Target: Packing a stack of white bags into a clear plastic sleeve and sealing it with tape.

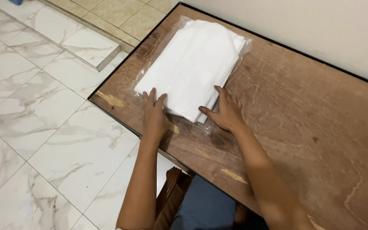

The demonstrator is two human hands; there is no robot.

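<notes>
White folded cloth in a clear plastic bag (192,68) lies on the worn brown wooden table (303,127), up toward the corner at about eleven o'clock from where the person sits, its long side running diagonally away toward one o'clock.

Nearest, at six o'clock, a dark wooden chair (171,191) and a blue-clad lap show under the table's edge, with two bare forearms reaching forward over it. The left hand (155,115) lies flat with fingers spread and straight, palm down at the near left corner of the packet, fingertips resting on the plastic; it presses rather than grasps. The right hand (225,111) sits at the near right corner, fingers extended along the packet's edge and thumb pointing toward the cloth, touching the bag without closing around it.

Beyond the packet, at twelve to two o'clock, a plain pale wall (320,30) meets the table's far edge. Off at nine o'clock, white marbled floor tiles (30,106) spread away, with beige tiles (116,12) farther back.
</notes>
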